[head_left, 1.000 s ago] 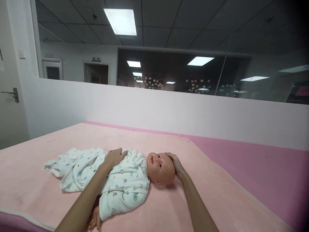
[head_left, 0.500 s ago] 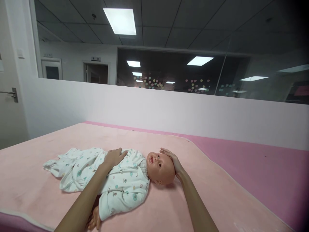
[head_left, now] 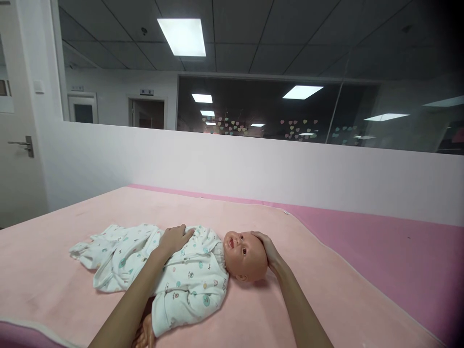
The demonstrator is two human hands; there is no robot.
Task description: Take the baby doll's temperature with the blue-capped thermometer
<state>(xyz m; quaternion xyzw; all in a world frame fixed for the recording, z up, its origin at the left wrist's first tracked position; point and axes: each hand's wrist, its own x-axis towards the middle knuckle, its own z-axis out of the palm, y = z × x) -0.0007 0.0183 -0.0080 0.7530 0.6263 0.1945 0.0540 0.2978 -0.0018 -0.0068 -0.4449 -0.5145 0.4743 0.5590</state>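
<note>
A baby doll (head_left: 245, 258) lies on its back, its bald head to the right and its red mouth showing. It wears a white romper (head_left: 188, 285) with small green, pink and brown prints. My left hand (head_left: 176, 239) lies flat on the doll's front, fingers stretched over the cloth. At the crown of the doll's head, my right hand (head_left: 268, 251) rests with a curved palm and extended fingers, touching but not gripping. One doll hand (head_left: 145, 332) pokes out of the near sleeve beside my left forearm. The doll's legs are hidden in the romper.
Under the doll is a peach mat (head_left: 319, 299) with a pale edge, over a pink surface (head_left: 406, 251). Behind it runs a low white wall (head_left: 253, 166) topped by a glass window (head_left: 253, 106). A door (head_left: 18, 169) with a lever handle stands at the far left.
My right hand's fingers have drawn back a little toward the crown of the doll's head. My left hand stays on the romper. The whole view has shifted slightly.
</note>
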